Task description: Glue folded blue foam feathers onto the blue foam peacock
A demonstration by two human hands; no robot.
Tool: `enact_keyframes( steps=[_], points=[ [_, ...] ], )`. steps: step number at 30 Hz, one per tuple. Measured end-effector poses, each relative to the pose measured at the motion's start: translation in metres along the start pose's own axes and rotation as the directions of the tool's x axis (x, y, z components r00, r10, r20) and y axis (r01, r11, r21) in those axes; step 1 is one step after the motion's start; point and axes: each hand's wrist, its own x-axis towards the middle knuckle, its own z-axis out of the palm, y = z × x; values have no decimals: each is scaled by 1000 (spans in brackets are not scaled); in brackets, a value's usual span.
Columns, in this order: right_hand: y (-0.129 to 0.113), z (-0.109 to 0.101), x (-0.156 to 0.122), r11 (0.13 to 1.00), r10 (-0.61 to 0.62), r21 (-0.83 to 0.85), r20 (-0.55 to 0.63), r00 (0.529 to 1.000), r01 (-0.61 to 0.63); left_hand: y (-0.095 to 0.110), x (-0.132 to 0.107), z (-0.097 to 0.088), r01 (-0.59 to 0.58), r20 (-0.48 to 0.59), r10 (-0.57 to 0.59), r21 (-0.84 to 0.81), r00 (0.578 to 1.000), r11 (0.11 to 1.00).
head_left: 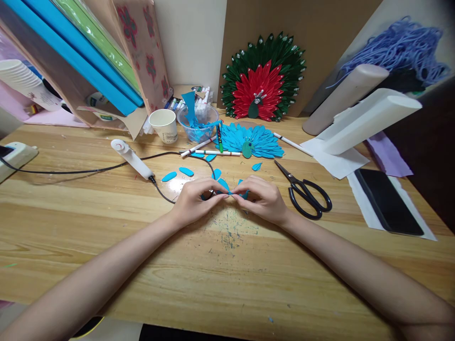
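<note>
My left hand [197, 196] and my right hand [261, 196] meet at the middle of the table, thumbs and forefingers pinched together. Between the fingertips is a small blue paper petal [230, 192], mostly hidden by the fingers. Other blue petals lie close by, with two loose blue ovals [186, 171] left of my left hand and a creased blue petal [256, 166] beyond my right hand. A blue paper peacock [256, 142] with a green body lies flat behind the hands. Black-handled scissors [305, 192] rest open to the right of my right hand.
A white corded glue gun [131, 158] lies at left, its black cable crossing the table. Behind are a paper cup [163, 126], a plastic bowl [213, 116] with blue scraps, markers [217, 153] and a red-green peacock [263, 80]. A phone [389, 201] and paper rolls [373, 125] stand right.
</note>
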Motion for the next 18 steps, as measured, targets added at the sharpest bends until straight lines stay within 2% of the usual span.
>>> enact_keyframes(
  steps=[5,12,18],
  points=[
    [0,1,0,1000,-3,-21,-8,1000,3,1,0,0,34,9,-34,0,999,999],
    [0,1,-1,999,-4,-42,-34,999,3,1,1,0,154,-4,-154,-72,988,985],
    [1,2,-2,998,3,-55,-36,999,-5,2,0,1,182,-4,-183,-104,983,978]
  ],
)
